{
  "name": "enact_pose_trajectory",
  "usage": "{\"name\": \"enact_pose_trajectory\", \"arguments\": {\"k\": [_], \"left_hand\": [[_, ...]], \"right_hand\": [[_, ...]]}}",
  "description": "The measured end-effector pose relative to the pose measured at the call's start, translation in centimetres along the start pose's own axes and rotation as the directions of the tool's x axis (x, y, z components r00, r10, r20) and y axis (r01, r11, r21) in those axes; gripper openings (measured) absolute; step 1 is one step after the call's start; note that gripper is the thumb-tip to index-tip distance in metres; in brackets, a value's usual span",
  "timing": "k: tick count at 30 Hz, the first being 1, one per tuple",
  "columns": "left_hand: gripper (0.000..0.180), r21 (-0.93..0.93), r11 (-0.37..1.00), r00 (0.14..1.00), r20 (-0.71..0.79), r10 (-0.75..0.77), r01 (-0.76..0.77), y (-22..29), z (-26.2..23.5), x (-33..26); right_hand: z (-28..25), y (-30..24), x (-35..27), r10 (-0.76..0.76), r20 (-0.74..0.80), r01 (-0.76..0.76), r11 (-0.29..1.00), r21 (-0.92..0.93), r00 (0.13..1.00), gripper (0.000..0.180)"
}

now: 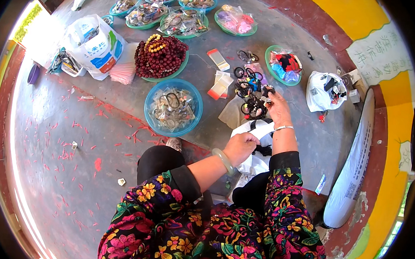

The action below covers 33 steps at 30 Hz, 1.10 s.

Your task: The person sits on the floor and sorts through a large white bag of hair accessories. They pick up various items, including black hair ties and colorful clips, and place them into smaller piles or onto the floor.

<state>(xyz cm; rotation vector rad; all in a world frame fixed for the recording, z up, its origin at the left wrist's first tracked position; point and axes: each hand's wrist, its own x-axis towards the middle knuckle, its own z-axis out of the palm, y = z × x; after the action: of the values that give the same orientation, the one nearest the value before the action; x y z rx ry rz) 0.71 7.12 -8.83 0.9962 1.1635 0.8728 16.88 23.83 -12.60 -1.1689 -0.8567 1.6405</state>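
My left hand (241,148) is closed on the rim of a white plastic bag (251,164) between my knees; black stringy items show inside its mouth. My right hand (278,109) reaches past the bag. Its fingers pinch a dark hair tie (267,90) at the right edge of a loose pile of black hair ties (252,103), some with coloured ornaments. The pile lies on the floor, partly over thin clear and tan wrapping (231,114). My fingertips hide part of the pinched piece.
A blue basin (149,109) of small bagged pieces stands left of the pile, with dark red bead strings (157,60) on a green tray behind it. White-and-orange cards (218,59) lie nearby. More filled basins stand farther back. At right are a white bag (317,99) and a long silvery roll (348,182).
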Motion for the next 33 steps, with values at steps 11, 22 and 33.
{"name": "enact_pose_trajectory", "arguments": {"k": [11,22,33], "left_hand": [[0.016,0.002,1.0,1.0,0.025,-0.018,0.018,-0.1,0.0,0.0],[0.017,-0.015,0.999,0.997,0.065,-0.041,0.042,0.0,0.0,0.1],[0.017,-0.016,0.999,0.998,0.062,-0.03,0.031,-0.2,-0.1,0.0]], "right_hand": [[0.7,1.3,0.4,0.007,0.006,-0.008,0.998,0.07,1.0,0.03],[-4.5,7.7,3.1,0.21,-0.42,-0.34,0.903,-0.264,0.883,0.022],[-1.1,11.9,4.0,-0.006,-0.488,-0.192,0.916,-0.353,0.873,0.02]]}}
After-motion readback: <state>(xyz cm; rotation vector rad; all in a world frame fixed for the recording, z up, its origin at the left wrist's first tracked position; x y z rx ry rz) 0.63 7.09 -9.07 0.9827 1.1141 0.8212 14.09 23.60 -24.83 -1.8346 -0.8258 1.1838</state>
